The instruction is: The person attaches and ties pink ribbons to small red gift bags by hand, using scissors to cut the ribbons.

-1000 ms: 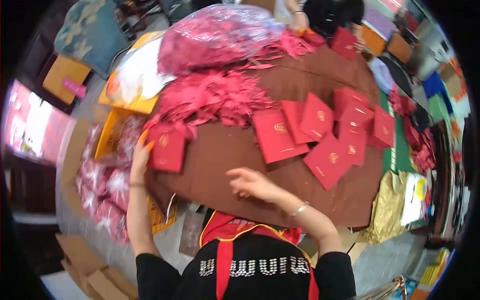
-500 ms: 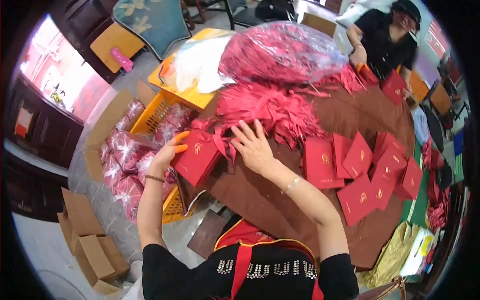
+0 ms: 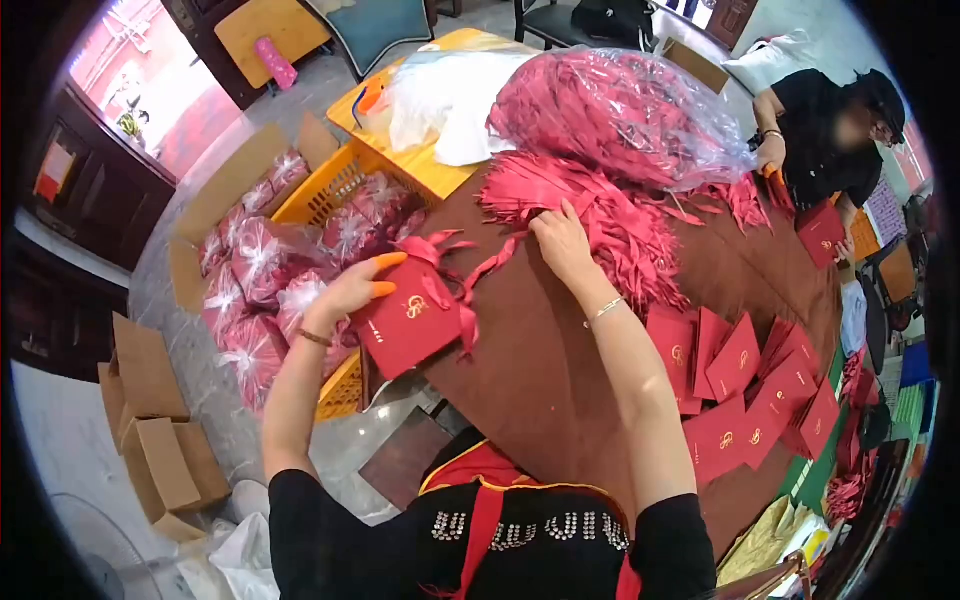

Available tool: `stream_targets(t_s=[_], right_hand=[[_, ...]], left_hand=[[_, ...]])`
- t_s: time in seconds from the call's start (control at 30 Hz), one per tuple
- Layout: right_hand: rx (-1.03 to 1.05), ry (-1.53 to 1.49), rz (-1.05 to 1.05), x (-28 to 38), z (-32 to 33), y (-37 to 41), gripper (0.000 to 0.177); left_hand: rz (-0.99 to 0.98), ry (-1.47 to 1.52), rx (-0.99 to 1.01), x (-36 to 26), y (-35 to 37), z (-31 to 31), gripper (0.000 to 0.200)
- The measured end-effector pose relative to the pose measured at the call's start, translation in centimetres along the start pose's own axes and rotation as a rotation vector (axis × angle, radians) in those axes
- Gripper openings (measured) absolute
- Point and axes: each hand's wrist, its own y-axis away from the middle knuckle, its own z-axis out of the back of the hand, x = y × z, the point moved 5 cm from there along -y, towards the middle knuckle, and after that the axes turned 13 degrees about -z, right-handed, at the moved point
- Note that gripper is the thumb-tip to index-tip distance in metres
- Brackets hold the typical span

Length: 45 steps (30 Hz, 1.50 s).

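Note:
My left hand, with orange covers on two fingers, grips a small red gift bag by its upper left edge. The bag bears a gold emblem, and a ribbon is tied at its top. From there a pinkish-red ribbon runs up to my right hand, whose fingers are closed on its end. My right hand is beside a large pile of loose red ribbons. Its fingertips are partly hidden.
Several red gift bags lie on the brown tablecloth at right. A clear plastic sack of ribbons sits behind the pile. At left are a yellow crate and bagged red goods. Across the table, a person holds another red bag.
My right hand has moved up and right relative to the bag, stretching a ribbon out from it. The bag has turned its front more toward me. The camera view has shifted.

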Motion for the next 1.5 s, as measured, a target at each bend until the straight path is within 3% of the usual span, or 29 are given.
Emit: stream_targets(t_s=[0.1,0.23,0.27,0.3,0.43,0.5,0.63,0.7,0.77,0.8,0.83,0.87,0.9,0.97,1.03,1.07,1.1,1.17,1.23,1.27,1.3,1.37,1.43,1.5], right_hand=[[0.024,-0.02,-0.104,-0.6,-0.7,-1.6,0.011],[0.044,-0.191,-0.206,-3.1,-0.1,-3.6,0.008],[0.125,-0.358,-0.236,-4.0,0.4,-4.1,0.012],[0.207,-0.59,-0.41,-4.3,2.0,-4.4,0.018],[0.138,-1.127,-0.468,-4.3,10.6,-4.4,0.012],[0.286,-1.432,-0.482,-4.4,14.5,-3.6,0.01],[0.362,-1.721,-0.548,-4.1,18.8,-0.7,0.013],[0.314,-1.826,-0.651,-3.4,19.8,1.0,0.017],[0.3,-1.837,-0.658,-2.7,19.9,1.8,0.022],[0.436,-1.831,-0.633,-1.9,19.1,2.3,0.022],[0.574,-1.819,-0.605,-0.9,18.5,2.8,0.022],[0.516,-1.802,-0.617,0.5,18.5,3.5,0.025],[0.632,-1.774,-0.556,1.1,17.1,4.0,0.029],[0.658,-1.762,-0.683,2.8,16.1,5.5,0.03],[0.722,-1.839,-0.566,3.9,13.7,7.4,0.029],[0.654,-1.854,-0.643,4.8,13.9,9.0,0.029],[0.589,-1.867,-0.716,5.8,14.1,11.0,0.031],[0.486,-1.538,-0.701,6.0,11.1,15.1,0.038],[0.203,-1.661,-0.777,5.6,10.5,20.4,0.039],[0.177,-1.587,-0.836,5.2,11.0,22.9,0.04],[0.153,-1.514,-0.896,4.2,11.7,25.3,0.04],[0.22,-1.635,-1.168,2.4,12.2,29.9,0.034],[0.052,-1.659,-1.276,0.2,14.2,33.3,0.027],[-0.213,-1.625,-1.354,-3.0,16.3,35.9,0.025]], left_hand=[[-0.107,-0.218,-0.098,0.2,-3.5,-1.9,0.052],[-0.106,-0.196,-0.265,1.4,-7.8,-2.6,0.051],[-0.088,-0.162,-0.332,1.5,-8.6,-2.4,0.048],[-0.068,-0.126,-0.397,1.4,-9.2,-2.3,0.046],[-0.085,-0.291,-0.387,0.9,-10.1,-1.8,0.043],[-0.18,-0.428,-0.438,3.3,-10.7,-1.9,0.035],[-0.227,-0.451,-0.411,0.1,-10.0,-1.9,0.039],[-0.271,-0.802,-0.475,-4.7,-8.4,-1.7,0.045],[-0.49,-0.504,-0.478,-10.7,-8.3,-2.3,0.059],[-0.618,-0.326,-0.464,-14.3,-8.0,-3.3,0.065],[-0.783,-0.236,-0.395,-17.9,-7.6,-4.6,0.08],[-0.875,-0.24,-0.286,-19.2,-7.9,-5.9,0.086],[-0.915,-0.251,-0.243,-20.9,-8.1,-7.1,0.085],[-0.894,0.064,-0.187,-22.6,-9.5,-9.4,0.073],[-0.498,0.162,-0.095,-22.8,-9.7,-11.0,0.047],[-0.739,0.107,-0.221,-22.2,-10.0,-12.2,0.027],[-0.749,0.123,-0.19,-21.3,-10.2,-13.5,0.027],[-0.419,0.384,-0.164,-18.6,-11.0,-14.8,0.025],[-0.439,0.267,-0.252,-17.6,-11.9,-14.1,0.024],[-0.62,0.068,-0.359,-16.9,-13.0,-13.5,0.024],[-0.672,-0.085,-0.412,-18.1,-12.9,-13.1,0.027],[-0.735,-0.509,-0.353,-17.7,-14.3,-14.3,0.028],[-0.762,-1.027,-0.241,-19.4,-14.1,-18.0,0.032],[-0.885,-0.914,-0.189,-20.8,-14.5,-21.7,0.035]])
